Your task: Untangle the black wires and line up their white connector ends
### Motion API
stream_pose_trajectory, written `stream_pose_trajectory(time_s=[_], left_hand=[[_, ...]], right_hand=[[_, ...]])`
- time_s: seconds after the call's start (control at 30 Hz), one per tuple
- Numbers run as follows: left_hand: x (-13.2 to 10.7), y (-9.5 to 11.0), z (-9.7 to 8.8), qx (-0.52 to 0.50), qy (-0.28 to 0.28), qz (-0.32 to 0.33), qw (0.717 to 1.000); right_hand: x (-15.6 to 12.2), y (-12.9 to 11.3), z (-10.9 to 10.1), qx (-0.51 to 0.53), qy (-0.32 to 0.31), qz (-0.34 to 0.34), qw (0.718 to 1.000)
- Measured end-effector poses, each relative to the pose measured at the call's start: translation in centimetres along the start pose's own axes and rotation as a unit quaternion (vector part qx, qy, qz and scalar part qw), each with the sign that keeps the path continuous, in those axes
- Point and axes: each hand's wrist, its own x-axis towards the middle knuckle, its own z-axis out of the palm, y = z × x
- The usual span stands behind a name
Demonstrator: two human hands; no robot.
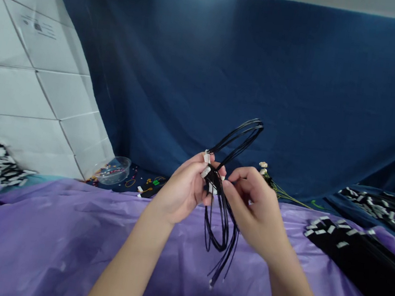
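A bundle of thin black wires (237, 138) loops upward and hangs down between my hands above a purple sheet (42, 244). My left hand (184, 190) is closed round the bundle near its white connectors (207, 158). My right hand (252, 203) pinches the same black wires just to the right, its fingertips touching those of the left. The loose wire ends (215, 276) dangle below with small white tips.
A clear plastic bowl (114, 170) with small coloured parts sits at the back left beside white cartons (25, 96). Piles of black wires with white connectors (352, 241) lie at the right and far left. A blue cloth (266, 69) hangs behind.
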Motion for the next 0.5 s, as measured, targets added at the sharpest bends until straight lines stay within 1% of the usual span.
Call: stream_pose_trajectory(time_s=[0.03,0.1,0.13,0.2,0.27,0.33,0.37,0.43,0.5], left_hand=[[0.0,0.1,0.1,-0.001,0.015,-0.002,1.0],[0.0,0.4,0.1,-0.009,0.04,-0.009,0.999],[0.0,0.4,0.0,-0.016,0.049,-0.014,0.999],[0.0,0.6,-0.3,-0.028,0.059,-0.026,0.998],[0.1,0.6,-0.5,-0.04,0.062,-0.04,0.996],[0.2,0.6,-0.7,-0.058,0.062,-0.055,0.995],[0.2,0.5,-0.7,-0.071,0.06,-0.061,0.994],[0.3,0.6,-0.7,-0.103,0.055,-0.074,0.99],[0.3,0.7,-0.6,-0.134,0.045,-0.091,0.986]], right_hand=[[0.1,-0.1,-0.6,0.08,-0.028,0.031,0.996],[0.5,-0.1,-2.1,0.238,-0.068,0.077,0.966],[0.7,-0.1,-2.9,0.302,-0.077,0.085,0.946],[1.0,0.2,-4.1,0.384,-0.076,0.07,0.918],[1.4,0.6,-4.8,0.416,-0.033,0.048,0.908],[1.7,1.0,-4.8,0.432,0.046,0.041,0.9],[1.8,1.1,-4.7,0.443,0.088,0.042,0.891],[2.1,1.3,-4.3,0.479,0.155,0.038,0.864],[2.4,1.3,-4.0,0.519,0.195,0.029,0.832]])
